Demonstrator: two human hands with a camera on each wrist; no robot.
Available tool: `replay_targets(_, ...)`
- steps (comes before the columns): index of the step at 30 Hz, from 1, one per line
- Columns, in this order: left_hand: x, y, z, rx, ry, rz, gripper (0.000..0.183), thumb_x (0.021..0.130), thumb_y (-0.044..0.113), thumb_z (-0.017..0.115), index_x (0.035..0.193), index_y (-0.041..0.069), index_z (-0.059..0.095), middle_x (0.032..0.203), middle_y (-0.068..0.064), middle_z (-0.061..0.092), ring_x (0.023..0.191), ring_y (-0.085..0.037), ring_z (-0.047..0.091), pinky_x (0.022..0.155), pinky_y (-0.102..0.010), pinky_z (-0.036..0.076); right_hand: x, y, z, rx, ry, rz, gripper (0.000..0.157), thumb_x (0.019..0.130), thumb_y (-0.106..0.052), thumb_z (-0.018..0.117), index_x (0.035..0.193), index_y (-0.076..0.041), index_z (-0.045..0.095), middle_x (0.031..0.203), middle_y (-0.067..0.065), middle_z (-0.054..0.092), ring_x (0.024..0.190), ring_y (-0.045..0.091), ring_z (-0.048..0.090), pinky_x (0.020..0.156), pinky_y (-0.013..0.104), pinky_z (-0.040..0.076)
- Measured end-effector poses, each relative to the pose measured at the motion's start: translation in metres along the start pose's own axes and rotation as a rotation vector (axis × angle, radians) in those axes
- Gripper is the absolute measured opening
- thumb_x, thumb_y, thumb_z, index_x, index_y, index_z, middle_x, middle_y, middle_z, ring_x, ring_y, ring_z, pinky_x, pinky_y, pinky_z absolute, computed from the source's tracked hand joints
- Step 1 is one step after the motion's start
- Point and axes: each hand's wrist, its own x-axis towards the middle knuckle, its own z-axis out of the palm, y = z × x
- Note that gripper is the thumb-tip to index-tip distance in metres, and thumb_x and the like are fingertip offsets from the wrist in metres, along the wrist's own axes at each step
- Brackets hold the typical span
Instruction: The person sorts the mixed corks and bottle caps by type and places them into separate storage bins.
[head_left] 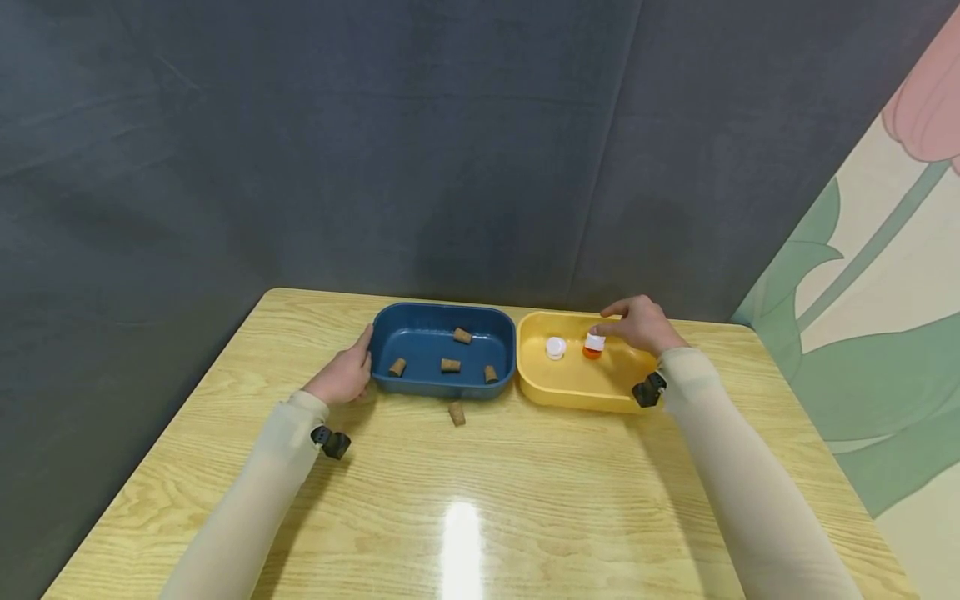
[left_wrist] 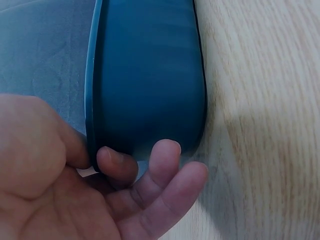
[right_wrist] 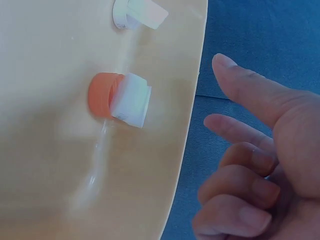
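My left hand [head_left: 347,373] grips the left end of a blue tray [head_left: 442,390], its thumb over the rim and its fingers by the outer wall. Several corks [head_left: 451,365] lie in that tray. Over the back right of a yellow tray [head_left: 577,399], my right hand [head_left: 643,323] has thumb and index finger apart, its other fingers loosely bent, holding nothing. Below its fingertips in the head view is an orange cap [right_wrist: 103,95] touching a white cap [right_wrist: 131,100]. Another white cap [head_left: 556,347] lies further left in the yellow tray.
A loose cork [head_left: 457,413] lies on the wooden table [head_left: 390,500] in front of the blue tray. Both trays stand side by side near the table's back edge. A dark curtain [head_left: 420,150] hangs behind, and a flower-patterned wall [head_left: 885,333] rises at the right.
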Motion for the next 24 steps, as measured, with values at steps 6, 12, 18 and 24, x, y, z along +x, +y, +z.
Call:
replay_targets(6,0.001,0.001,-0.001,0.002,-0.003,0.001,0.059,0.11,0.011,0.02,0.159,0.001,-0.011,0.057,-0.005,0.05,0.049,-0.016,0.048,0.055,-0.032,0.043,-0.003,-0.003,-0.001,0.008,0.001,-0.017,0.055,0.091,-0.034,0.075,0.131,0.002,0.064,0.135,0.027,0.054,0.108,0.035,0.049,0.089,0.048,0.045)
replay_targets(12,0.001,0.003,-0.001,0.02,0.006,0.008,0.058,0.109,0.01,0.02,0.158,-0.001,-0.009,0.06,-0.009,0.054,0.05,-0.016,0.049,0.055,-0.032,0.043,-0.01,-0.019,0.004,0.047,0.002,-0.06,0.054,0.089,-0.032,0.076,0.13,0.001,0.065,0.117,0.021,0.06,0.086,0.027,0.046,0.068,0.036,0.04)
replay_targets(18,0.001,0.003,-0.002,0.02,0.004,-0.004,0.059,0.109,0.011,0.02,0.159,0.001,-0.01,0.061,-0.01,0.055,0.05,-0.016,0.05,0.055,-0.032,0.044,-0.021,-0.044,0.018,0.079,0.004,-0.13,0.051,0.086,-0.035,0.08,0.126,-0.005,0.069,0.071,0.006,0.051,0.06,0.02,0.044,0.053,0.029,0.034)
replay_targets(24,0.002,0.003,-0.003,0.018,0.003,0.012,0.058,0.109,0.01,0.02,0.158,-0.001,-0.01,0.059,-0.01,0.056,0.049,-0.016,0.05,0.054,-0.032,0.043,-0.033,-0.07,0.034,0.099,0.006,-0.238,0.042,0.086,-0.034,0.081,0.119,-0.01,0.072,0.06,-0.002,0.033,0.052,0.017,0.033,0.051,0.029,0.028)
